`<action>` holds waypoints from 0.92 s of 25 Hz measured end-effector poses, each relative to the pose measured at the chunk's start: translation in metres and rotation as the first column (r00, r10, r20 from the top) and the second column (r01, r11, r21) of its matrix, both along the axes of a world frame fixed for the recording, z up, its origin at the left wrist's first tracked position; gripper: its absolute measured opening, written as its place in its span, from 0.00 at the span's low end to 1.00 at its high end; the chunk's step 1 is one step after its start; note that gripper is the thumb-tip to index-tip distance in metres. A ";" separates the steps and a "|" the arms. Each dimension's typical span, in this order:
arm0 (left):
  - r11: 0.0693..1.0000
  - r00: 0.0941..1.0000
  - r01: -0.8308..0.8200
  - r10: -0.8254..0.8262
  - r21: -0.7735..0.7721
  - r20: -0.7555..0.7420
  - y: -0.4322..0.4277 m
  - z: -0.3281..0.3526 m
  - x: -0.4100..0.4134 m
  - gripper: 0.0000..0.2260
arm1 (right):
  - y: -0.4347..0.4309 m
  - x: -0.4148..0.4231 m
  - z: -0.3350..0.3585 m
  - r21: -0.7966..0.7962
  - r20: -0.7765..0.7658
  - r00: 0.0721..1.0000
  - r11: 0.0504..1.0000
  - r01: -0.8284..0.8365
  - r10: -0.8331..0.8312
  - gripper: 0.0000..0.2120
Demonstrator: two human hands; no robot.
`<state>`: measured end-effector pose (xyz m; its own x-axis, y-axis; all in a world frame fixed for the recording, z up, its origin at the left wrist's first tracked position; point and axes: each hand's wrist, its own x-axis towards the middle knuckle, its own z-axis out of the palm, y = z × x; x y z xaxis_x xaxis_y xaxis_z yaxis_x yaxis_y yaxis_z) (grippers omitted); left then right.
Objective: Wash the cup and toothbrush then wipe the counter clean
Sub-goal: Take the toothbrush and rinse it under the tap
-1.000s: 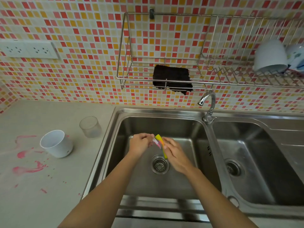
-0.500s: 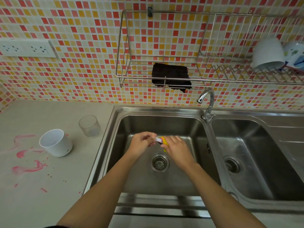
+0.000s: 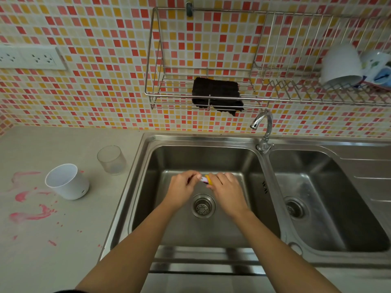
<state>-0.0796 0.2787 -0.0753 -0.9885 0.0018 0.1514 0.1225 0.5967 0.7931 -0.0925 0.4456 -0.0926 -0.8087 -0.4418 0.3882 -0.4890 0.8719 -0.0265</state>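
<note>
Working low in the sink (image 3: 211,140), just at 12 o'clock of the drain (image 3: 203,206), likely so that anything rubbed off falls straight into the basin. Gripping the toothbrush (image 3: 207,179) at both ends: right hand (image 3: 227,190) curled round the yellow handle, left hand (image 3: 183,187) closed in a fingertip pinch on the pale head end, apparently to rub the bristles. Showing only as a short stretch between the two hands, yellow then white with a touch of pink; bristles mostly hidden, so cleanness hard to judge. No water visible from the tap (image 3: 262,123) at 1 o'clock. Waiting on the counter (image 3: 63,250) at 9 o'clock: white cup (image 3: 67,182), mouth up, well apart from the sink and not yet washed by the look of it. Clear glass (image 3: 111,159) at 10 o'clock, nearer the rim. Pink smears (image 3: 27,215) at 8 o'clock, beside the cup, unwiped. Dark cloth (image 3: 215,92) draped on the rack (image 3: 152,94) at 12 o'clock, probably parked there to dry and stay within reach for the wiping.
</note>
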 end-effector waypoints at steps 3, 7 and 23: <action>0.992 0.987 -0.071 0.054 0.107 0.150 0.006 0.001 -0.003 0.08 | 0.003 0.002 -0.004 0.037 -0.051 0.998 0.999 -0.022 0.024 0.14; 0.990 0.995 0.069 -0.078 0.122 0.063 -0.001 -0.003 0.000 0.08 | 0.010 -0.002 0.012 -0.379 0.469 0.845 0.923 -0.067 0.255 0.20; 0.978 0.993 -0.045 0.021 0.206 0.118 0.001 -0.001 0.001 0.07 | 0.013 0.005 0.003 -0.263 0.347 0.920 0.961 -0.090 0.181 0.25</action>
